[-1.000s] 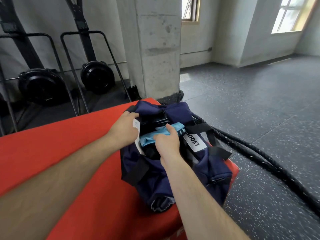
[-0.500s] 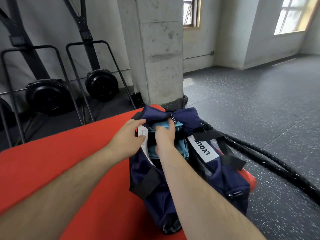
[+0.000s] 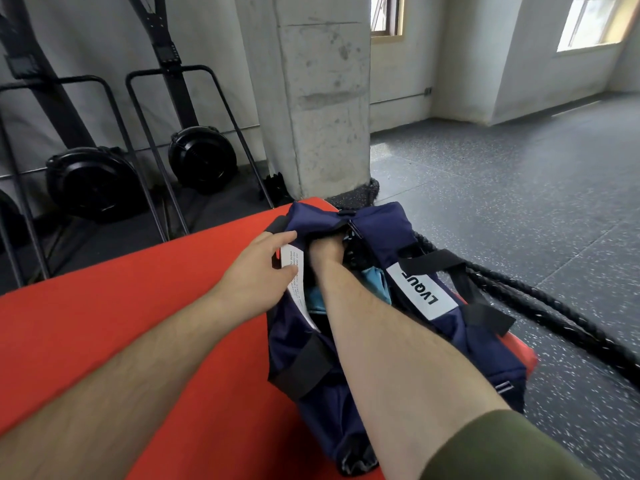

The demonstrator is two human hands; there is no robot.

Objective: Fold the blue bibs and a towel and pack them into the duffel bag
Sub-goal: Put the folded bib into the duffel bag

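Navy duffel bag (image 3: 398, 323) lies open on red mat (image 3: 121, 306); light-blue bibs (image 3: 372, 284) inside; left hand (image 3: 258, 275) pinches the near-left opening edge (white tag there); right hand (image 3: 323, 251) reaches inside, grip undeterminable.

one head-worn wide-angle view looks forward and down, close over what seems a padded bench (image 3: 145, 306).

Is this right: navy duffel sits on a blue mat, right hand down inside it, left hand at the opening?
Not quite: the mat is red, not blue, as the head view shows. The rest holds: the navy duffel sits on it, the right hand is down inside the bag, and the left hand is at the edge of the opening.
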